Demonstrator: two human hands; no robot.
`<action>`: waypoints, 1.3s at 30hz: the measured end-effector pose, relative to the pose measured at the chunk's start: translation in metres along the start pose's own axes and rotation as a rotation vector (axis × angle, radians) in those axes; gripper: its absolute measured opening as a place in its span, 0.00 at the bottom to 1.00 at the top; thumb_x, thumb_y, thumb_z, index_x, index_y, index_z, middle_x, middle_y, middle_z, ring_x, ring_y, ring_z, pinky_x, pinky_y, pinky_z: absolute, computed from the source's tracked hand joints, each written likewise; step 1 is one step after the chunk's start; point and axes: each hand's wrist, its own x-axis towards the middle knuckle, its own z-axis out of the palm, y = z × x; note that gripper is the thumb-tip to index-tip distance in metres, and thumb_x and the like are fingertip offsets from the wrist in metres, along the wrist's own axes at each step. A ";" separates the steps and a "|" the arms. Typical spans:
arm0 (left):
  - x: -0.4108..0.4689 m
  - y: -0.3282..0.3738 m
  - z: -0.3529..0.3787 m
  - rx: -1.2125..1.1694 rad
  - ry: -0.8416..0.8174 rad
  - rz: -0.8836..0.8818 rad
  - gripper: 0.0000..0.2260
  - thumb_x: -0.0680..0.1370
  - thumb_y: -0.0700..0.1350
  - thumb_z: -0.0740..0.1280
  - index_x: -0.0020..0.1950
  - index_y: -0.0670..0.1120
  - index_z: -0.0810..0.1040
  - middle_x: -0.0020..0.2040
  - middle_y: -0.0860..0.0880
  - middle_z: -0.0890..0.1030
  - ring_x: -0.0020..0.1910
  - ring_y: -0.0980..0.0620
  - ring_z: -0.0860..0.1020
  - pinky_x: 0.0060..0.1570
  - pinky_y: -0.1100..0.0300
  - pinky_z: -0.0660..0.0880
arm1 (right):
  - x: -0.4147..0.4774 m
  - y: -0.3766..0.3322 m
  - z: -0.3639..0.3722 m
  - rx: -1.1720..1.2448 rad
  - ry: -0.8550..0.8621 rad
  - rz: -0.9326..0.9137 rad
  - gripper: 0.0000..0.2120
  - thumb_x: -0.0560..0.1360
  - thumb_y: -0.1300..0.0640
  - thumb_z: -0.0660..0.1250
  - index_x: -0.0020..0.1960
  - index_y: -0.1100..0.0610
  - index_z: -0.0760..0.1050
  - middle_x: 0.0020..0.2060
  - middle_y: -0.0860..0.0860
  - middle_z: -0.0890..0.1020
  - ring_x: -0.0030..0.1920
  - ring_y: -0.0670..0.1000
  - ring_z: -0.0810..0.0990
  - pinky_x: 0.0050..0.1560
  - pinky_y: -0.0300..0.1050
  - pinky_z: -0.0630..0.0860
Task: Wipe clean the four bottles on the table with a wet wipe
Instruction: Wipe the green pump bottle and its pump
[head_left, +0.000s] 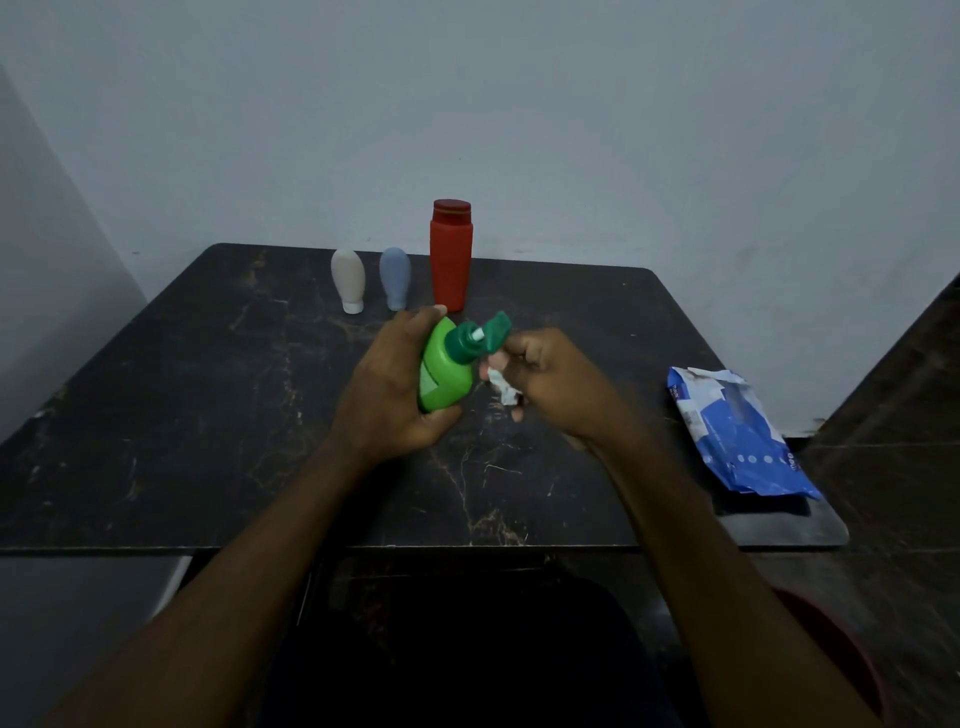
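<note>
A person's left hand (384, 384) gripped a green bottle (444, 376) above the middle of a dark marbled table (208, 415), fingers and thumb curled round its body, the bottle tilted with its neck pointing up and away. Its dark green flip cap (497, 328) stood hinged open. The right hand (553, 382), slightly blurred, held a crumpled wet wipe (501, 388) in curled fingers, just beside the bottle's shoulder and under the open cap.

Just beyond the hands, a white bottle (348, 278), a blue-grey bottle (395, 275) and a taller red bottle (451, 260) stood in a row close to the table's far edge, the two small ones resting on their caps. A blue pack of wipes (737, 431) lay well to the right, along the right edge near the front corner. A broad stretch of tabletop ran from the left hand to the left edge, and another from the hands to the near edge.
</note>
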 end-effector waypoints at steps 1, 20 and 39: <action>0.000 0.001 0.000 0.005 -0.009 0.012 0.39 0.67 0.49 0.75 0.75 0.40 0.65 0.65 0.41 0.75 0.62 0.43 0.76 0.61 0.49 0.76 | -0.001 0.004 0.001 0.017 0.019 0.016 0.10 0.83 0.62 0.61 0.48 0.60 0.79 0.37 0.48 0.82 0.31 0.46 0.76 0.29 0.43 0.75; 0.011 -0.022 0.001 -1.003 0.706 -0.959 0.41 0.70 0.53 0.81 0.76 0.58 0.61 0.64 0.41 0.78 0.57 0.37 0.82 0.54 0.34 0.81 | -0.039 0.057 0.033 0.453 0.393 0.221 0.08 0.77 0.67 0.69 0.52 0.58 0.82 0.46 0.57 0.86 0.45 0.53 0.86 0.43 0.41 0.82; -0.007 -0.018 0.020 -1.614 0.467 -1.326 0.42 0.65 0.56 0.82 0.73 0.40 0.70 0.65 0.33 0.80 0.59 0.34 0.83 0.56 0.33 0.79 | -0.021 0.027 0.054 0.384 0.472 -0.059 0.06 0.76 0.64 0.71 0.50 0.56 0.83 0.46 0.52 0.86 0.47 0.52 0.86 0.41 0.47 0.83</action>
